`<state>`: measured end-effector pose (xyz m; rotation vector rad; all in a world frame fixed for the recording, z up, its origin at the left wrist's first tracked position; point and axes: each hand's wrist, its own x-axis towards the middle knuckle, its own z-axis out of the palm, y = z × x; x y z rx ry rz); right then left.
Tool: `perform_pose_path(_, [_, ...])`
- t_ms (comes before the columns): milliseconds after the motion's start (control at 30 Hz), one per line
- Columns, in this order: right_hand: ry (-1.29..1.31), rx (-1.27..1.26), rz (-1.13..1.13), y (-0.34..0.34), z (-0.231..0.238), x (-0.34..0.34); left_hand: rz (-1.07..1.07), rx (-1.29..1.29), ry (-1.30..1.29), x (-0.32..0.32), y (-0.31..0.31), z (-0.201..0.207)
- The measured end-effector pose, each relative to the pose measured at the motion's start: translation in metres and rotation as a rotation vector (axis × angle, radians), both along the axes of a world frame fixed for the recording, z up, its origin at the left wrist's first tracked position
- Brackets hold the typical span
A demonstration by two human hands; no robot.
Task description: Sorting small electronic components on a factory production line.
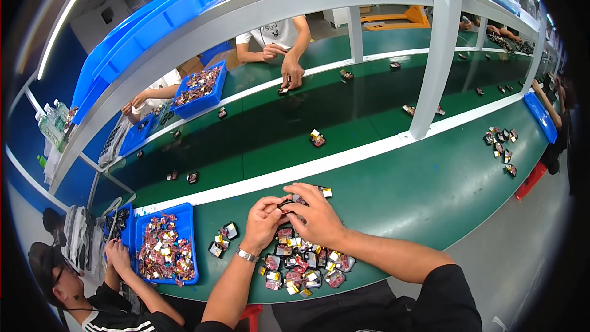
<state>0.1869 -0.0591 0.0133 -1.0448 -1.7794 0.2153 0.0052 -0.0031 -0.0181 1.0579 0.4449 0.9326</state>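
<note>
My left hand and my right hand meet above the green table, both closed with fingertips pinching a small black casing. Fingers cover most of it. Right under and in front of my hands lies a pile of small black casings fitted with reddish circuit boards and silver-and-yellow battery cells. A similar piece shows just beyond my right fingers. To the left of my left wrist, a few more casings lie apart from the pile.
At left, a blue tray holds many reddish boards, beside a seated co-worker. Beyond a white rail, a green conveyor belt carries scattered casings. A grey post rises ahead right. Another person's hand touches a casing across the belt.
</note>
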Motion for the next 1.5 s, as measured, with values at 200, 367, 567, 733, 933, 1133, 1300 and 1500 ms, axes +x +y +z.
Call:
perform_pose_path(200, [0.105,0.022,0.013,0.002,0.005,0.002,0.0,-0.022,-0.038,0.002,0.001,0.0])
perform_pose_path(367, [0.047,0.053,-0.016,0.007,0.004,0.004,0.004,-0.074,0.057,0.006,-0.004,0.012])
perform_pose_path(567, [-0.003,0.064,-0.054,0.005,0.004,-0.001,-0.008,-0.071,0.081,0.006,-0.004,0.013])
perform_pose_path(733, [-0.123,0.131,-0.121,0.007,0.001,-0.001,0.011,-0.067,0.133,0.007,-0.004,0.013])
perform_pose_path(933, [-0.194,0.201,-0.158,0.007,-0.002,0.0,0.001,-0.061,0.133,0.01,-0.006,0.013])
perform_pose_path(1133, [-0.274,0.302,-0.185,0.01,-0.001,0.0,-0.008,-0.046,0.132,0.009,-0.006,0.013])
perform_pose_path(1300, [-0.369,0.25,-0.174,0.011,-0.009,0.003,0.028,-0.015,0.168,0.014,-0.007,0.017])
perform_pose_path(1500, [-0.25,0.163,-0.074,0.019,0.004,-0.001,0.133,-0.061,0.124,0.007,0.001,0.007])
